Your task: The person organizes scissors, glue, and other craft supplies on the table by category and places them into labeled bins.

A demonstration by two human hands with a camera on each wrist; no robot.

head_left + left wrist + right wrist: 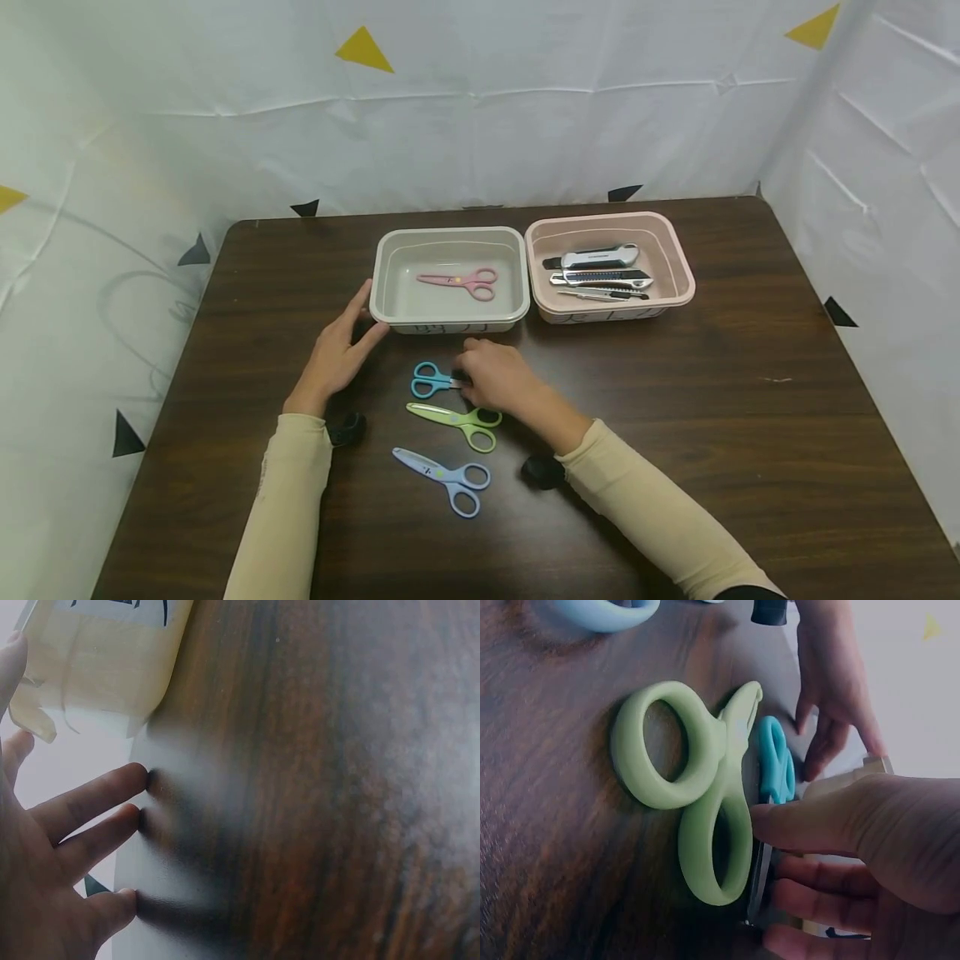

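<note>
Head view shows the teal scissors [438, 381] on the table [750, 400], long axis running left to right, handles toward the left hand [333, 358], blades reaching under the nearer right hand [497, 375]. Right thumb and fingers straddle the blades; whether they pinch, I cannot tell. Left fingers are spread at the left end of the grey box [450, 322], just beyond the scissors.

Turquoise-handled scissors [444, 382], lime-green scissors [456, 419], pale-blue scissors [446, 475] and pink scissors [461, 282] contrast with the worktop [750, 375]; it is streaked dark brown.
</note>
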